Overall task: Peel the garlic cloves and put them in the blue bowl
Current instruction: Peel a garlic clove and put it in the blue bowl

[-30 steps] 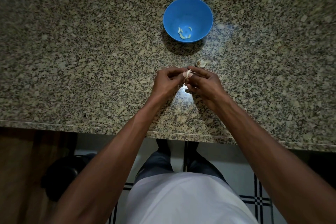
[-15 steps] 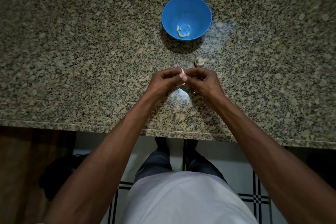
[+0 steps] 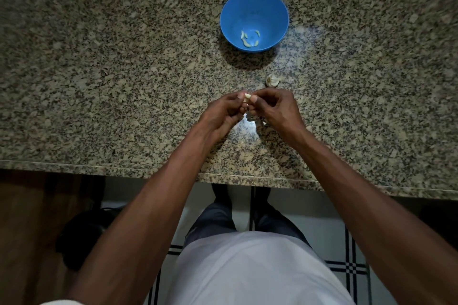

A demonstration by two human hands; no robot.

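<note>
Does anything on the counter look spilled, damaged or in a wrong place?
Nothing stands out. The blue bowl stands upright with peeled cloves inside, the garlic remnant lies nearby, and both hands pinch one clove.

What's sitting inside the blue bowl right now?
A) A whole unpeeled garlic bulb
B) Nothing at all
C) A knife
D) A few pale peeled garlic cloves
D: a few small pale peeled cloves lie at the bottom of the blue bowl, while the rest of the garlic bulb sits outside it on the counter.
</note>
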